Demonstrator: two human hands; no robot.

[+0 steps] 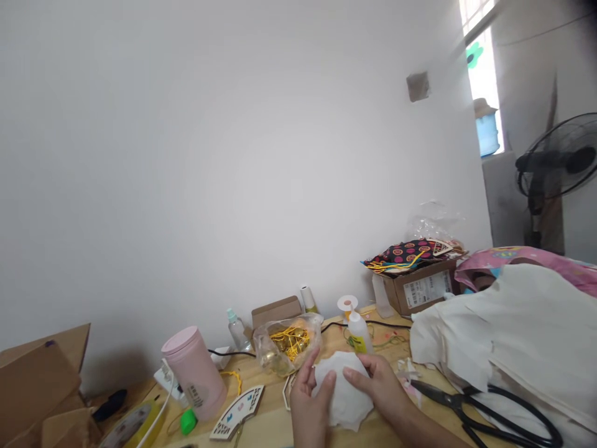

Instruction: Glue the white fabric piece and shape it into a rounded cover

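Between my two hands is a piece of white fabric with an uneven, wavy edge. My left hand grips its left side, thumb lying on top and fingers behind. On the other side my right hand pinches the upper right edge with the thumb across the front. Partly hidden behind my left hand is a wooden-edged piece on the table. A fan-shaped wooden piece with cut-out patterns lies to the left. Black-handled scissors rest to the right of my right hand.
Behind my hands are a plastic bag of gold bells with yellow cords and a white squeeze bottle. A pink tumbler stands left. White fabric is heaped at right, beside a cardboard box. Another cardboard box sits far left.
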